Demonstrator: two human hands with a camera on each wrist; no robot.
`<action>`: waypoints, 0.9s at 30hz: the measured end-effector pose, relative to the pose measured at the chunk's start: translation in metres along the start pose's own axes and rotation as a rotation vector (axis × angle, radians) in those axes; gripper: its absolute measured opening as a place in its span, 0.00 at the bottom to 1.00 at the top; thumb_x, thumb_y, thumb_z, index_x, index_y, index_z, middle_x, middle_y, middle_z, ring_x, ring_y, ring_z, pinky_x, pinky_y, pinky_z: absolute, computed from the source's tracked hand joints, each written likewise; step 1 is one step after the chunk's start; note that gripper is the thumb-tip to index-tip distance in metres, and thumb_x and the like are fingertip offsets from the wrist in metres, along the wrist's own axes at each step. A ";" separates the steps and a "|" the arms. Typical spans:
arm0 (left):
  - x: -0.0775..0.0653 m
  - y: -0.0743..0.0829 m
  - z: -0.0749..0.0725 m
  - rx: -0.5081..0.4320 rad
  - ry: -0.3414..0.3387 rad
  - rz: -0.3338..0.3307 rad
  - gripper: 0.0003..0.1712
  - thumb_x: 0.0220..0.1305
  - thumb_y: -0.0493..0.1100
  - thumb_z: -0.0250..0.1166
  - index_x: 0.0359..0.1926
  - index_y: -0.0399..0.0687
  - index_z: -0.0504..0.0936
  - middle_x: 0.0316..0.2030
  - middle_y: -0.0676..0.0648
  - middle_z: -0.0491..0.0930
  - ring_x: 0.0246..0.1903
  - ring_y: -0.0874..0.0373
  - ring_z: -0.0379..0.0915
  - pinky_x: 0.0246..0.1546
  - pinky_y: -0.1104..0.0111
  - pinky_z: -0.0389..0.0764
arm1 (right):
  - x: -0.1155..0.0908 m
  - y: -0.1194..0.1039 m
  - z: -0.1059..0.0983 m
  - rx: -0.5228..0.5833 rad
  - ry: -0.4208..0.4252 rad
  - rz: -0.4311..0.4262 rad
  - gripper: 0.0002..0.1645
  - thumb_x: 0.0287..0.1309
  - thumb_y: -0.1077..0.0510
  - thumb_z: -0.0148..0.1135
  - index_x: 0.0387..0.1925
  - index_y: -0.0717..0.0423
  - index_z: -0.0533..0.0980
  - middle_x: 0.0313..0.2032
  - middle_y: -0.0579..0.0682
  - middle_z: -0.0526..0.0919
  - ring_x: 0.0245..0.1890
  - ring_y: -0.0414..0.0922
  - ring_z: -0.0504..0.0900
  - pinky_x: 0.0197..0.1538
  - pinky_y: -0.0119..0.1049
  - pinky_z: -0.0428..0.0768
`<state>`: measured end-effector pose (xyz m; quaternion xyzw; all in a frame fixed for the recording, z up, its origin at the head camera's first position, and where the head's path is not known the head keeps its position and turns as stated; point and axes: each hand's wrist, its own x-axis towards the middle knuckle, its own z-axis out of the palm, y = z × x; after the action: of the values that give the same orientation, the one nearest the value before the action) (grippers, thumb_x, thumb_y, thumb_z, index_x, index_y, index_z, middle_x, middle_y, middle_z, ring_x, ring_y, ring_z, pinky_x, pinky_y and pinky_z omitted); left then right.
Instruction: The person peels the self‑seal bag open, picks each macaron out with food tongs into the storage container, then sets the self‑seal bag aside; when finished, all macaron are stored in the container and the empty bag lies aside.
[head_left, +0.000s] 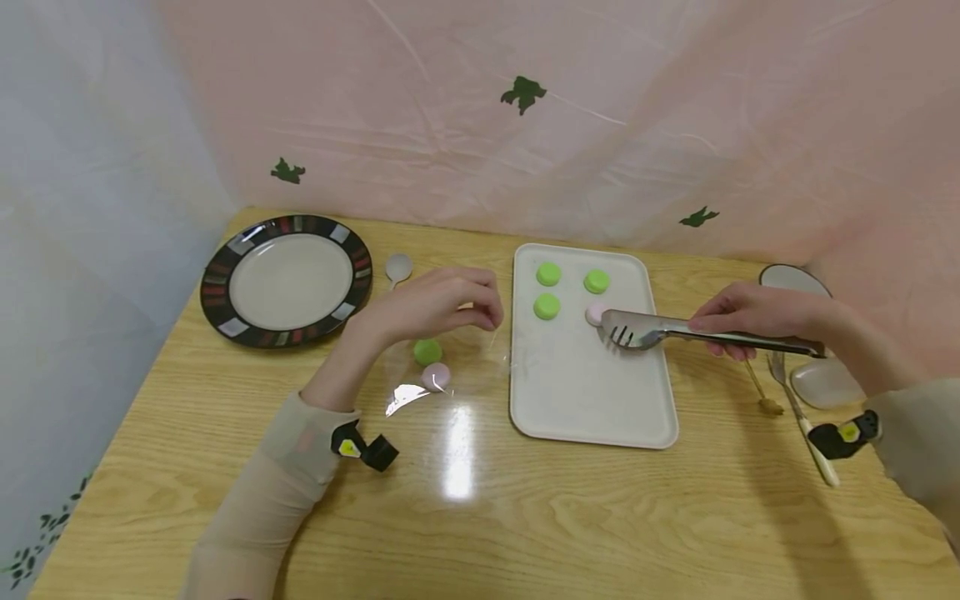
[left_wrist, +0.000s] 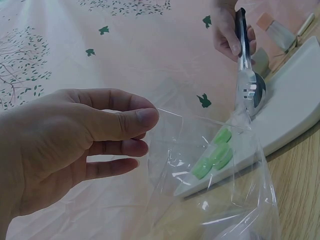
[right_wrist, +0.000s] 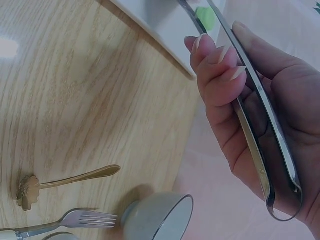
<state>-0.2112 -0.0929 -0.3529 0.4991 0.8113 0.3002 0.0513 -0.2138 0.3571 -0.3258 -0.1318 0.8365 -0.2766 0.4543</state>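
Note:
My left hand [head_left: 450, 304] pinches the edge of a clear plastic bag [left_wrist: 240, 195] between thumb and forefinger. One green macaron [head_left: 427, 352] and one pink macaron [head_left: 436, 377] show through the film below the hand, apparently inside the bag. Metal serving tongs [head_left: 637, 329] are gripped in my right hand [head_left: 757, 312]. The tongs' slotted head is at a pink macaron [head_left: 595, 313] on the white tray [head_left: 577, 400], partly covering it; whether they grasp it I cannot tell. Several green macarons [head_left: 547, 307] sit on the tray's far half.
A dark-rimmed plate [head_left: 292, 283] stands at the left, with a spoon [head_left: 399, 267] beside it. To the right lie a fork [head_left: 806, 429], a gold flower-ended spoon [right_wrist: 65, 182] and a small dish [head_left: 825, 383]. A white cup [right_wrist: 157, 215] stands behind the right hand.

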 end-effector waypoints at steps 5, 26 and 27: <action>0.000 0.000 0.001 0.000 -0.003 -0.001 0.02 0.62 0.47 0.62 0.33 0.61 0.82 0.34 0.62 0.75 0.35 0.71 0.72 0.40 0.75 0.76 | 0.000 -0.003 -0.001 -0.017 -0.019 -0.007 0.21 0.70 0.48 0.47 0.40 0.60 0.78 0.23 0.50 0.80 0.16 0.37 0.75 0.23 0.40 0.79; 0.000 0.001 0.001 -0.006 -0.002 0.000 0.02 0.62 0.46 0.63 0.33 0.60 0.82 0.34 0.61 0.75 0.35 0.71 0.72 0.40 0.75 0.76 | -0.027 -0.055 0.001 -0.236 0.110 -0.162 0.15 0.69 0.50 0.48 0.32 0.49 0.77 0.19 0.51 0.76 0.15 0.44 0.74 0.19 0.36 0.76; 0.000 0.001 0.001 -0.005 -0.004 -0.002 0.02 0.62 0.46 0.63 0.33 0.59 0.82 0.34 0.61 0.75 0.35 0.71 0.72 0.40 0.75 0.76 | -0.024 -0.066 0.005 -0.270 0.129 -0.175 0.14 0.68 0.49 0.49 0.32 0.47 0.77 0.19 0.49 0.76 0.15 0.43 0.74 0.20 0.35 0.76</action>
<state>-0.2101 -0.0923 -0.3535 0.4986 0.8111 0.3011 0.0545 -0.1981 0.3131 -0.2731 -0.2460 0.8788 -0.2078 0.3522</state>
